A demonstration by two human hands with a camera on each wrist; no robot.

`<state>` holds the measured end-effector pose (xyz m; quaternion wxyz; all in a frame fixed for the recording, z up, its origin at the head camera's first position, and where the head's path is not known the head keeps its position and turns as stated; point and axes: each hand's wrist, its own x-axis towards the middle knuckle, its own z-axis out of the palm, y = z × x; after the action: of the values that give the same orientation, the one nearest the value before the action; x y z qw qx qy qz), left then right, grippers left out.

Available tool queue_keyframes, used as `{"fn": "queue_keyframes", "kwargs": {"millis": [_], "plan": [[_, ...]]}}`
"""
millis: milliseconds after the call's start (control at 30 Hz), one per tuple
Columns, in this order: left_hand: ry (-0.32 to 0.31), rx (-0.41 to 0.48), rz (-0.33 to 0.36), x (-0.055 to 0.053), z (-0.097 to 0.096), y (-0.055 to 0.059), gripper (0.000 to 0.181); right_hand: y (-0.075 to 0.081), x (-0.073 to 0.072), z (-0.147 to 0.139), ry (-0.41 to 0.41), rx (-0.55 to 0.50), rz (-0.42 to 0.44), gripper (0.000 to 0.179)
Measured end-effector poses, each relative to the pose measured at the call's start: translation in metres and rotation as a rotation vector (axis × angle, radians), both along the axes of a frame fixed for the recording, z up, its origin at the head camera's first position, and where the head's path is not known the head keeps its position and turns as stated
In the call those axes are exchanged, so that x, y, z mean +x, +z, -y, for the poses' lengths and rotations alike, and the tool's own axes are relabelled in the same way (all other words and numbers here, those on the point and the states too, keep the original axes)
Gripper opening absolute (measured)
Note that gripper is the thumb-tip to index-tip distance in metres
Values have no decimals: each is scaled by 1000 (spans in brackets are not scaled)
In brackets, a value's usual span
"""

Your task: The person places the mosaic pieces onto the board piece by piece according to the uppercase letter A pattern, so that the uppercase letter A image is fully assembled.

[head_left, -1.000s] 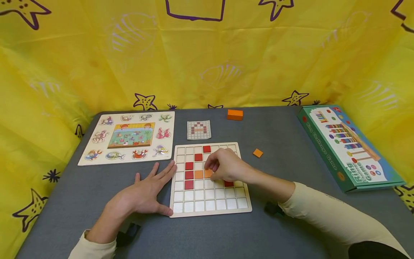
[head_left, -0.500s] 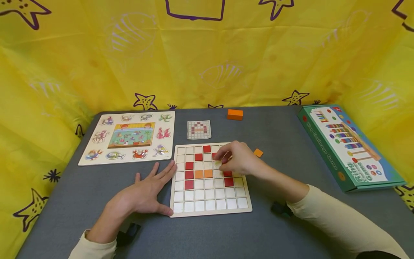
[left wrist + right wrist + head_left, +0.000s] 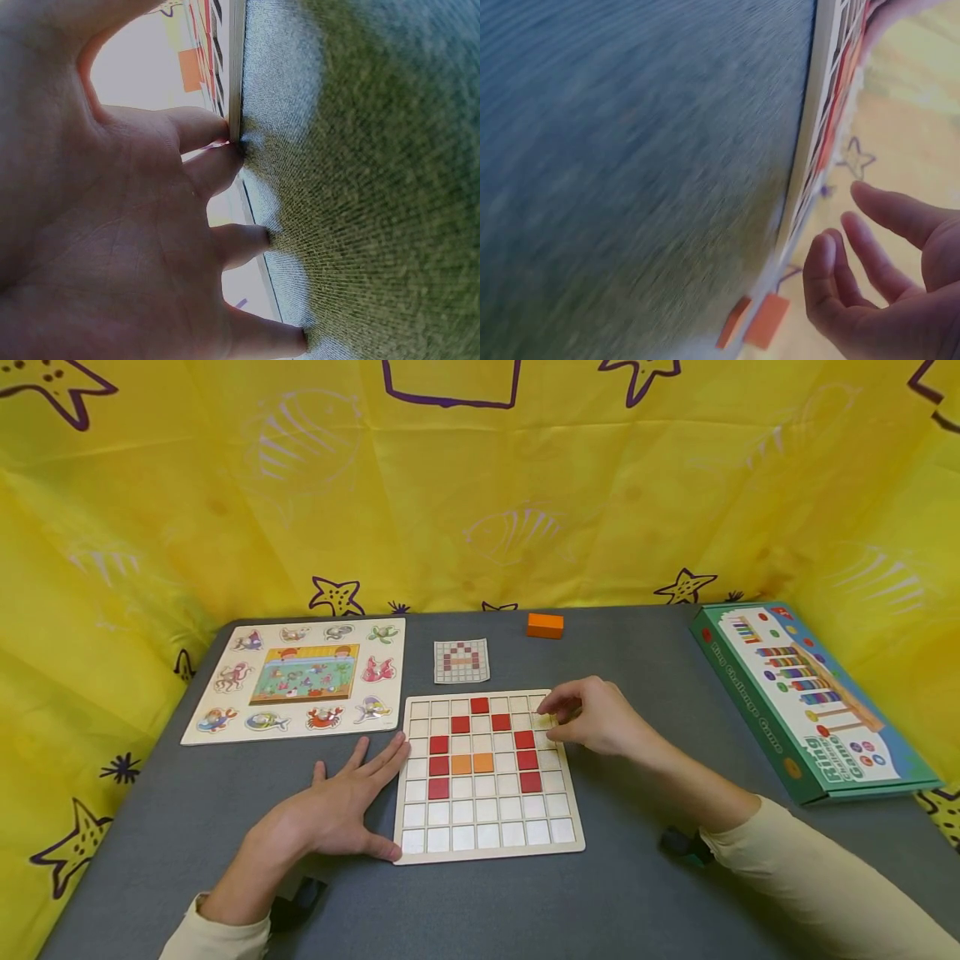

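Note:
A wooden grid board (image 3: 491, 858) lies on the table, with red tiles (image 3: 527, 760) in several cells and two orange tiles (image 3: 472, 763) side by side near its middle. My left hand (image 3: 337, 810) rests spread out along the board's left edge, thumb and fingertips touching it. Over the upper right edge of the board hovers my right hand (image 3: 596, 718), fingers loosely bent and holding nothing in the right wrist view. A loose orange tile (image 3: 733, 322) lies on the table beyond that hand; in the head view the hand hides it.
Behind the board are a small printed pattern card (image 3: 461, 661) and an orange block (image 3: 545, 626). A sea-animal peg puzzle (image 3: 225, 675) lies at the left. At the right lies a green game box (image 3: 810, 702). A yellow curtain (image 3: 480, 485) surrounds the table.
My right hand has let go of an orange tile in the grid and moved right, off the board's middle to its right edge. My left hand has stayed in place.

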<state>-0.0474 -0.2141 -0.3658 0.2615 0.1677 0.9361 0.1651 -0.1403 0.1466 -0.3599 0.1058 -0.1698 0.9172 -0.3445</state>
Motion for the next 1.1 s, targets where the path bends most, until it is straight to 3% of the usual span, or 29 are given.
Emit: {"fn": "queue_keyframes", "kwargs": {"millis": [233,700,1100], "plan": [[2,-3,5,0,0,0,134,-5,-5,-22,-81,36,-9,30],[3,3,6,1,0,0,134,-11,-12,-51,-154,106,-24,34],[2,0,8,0,0,-1,134,-17,-19,-58,-188,141,40,33]]}}
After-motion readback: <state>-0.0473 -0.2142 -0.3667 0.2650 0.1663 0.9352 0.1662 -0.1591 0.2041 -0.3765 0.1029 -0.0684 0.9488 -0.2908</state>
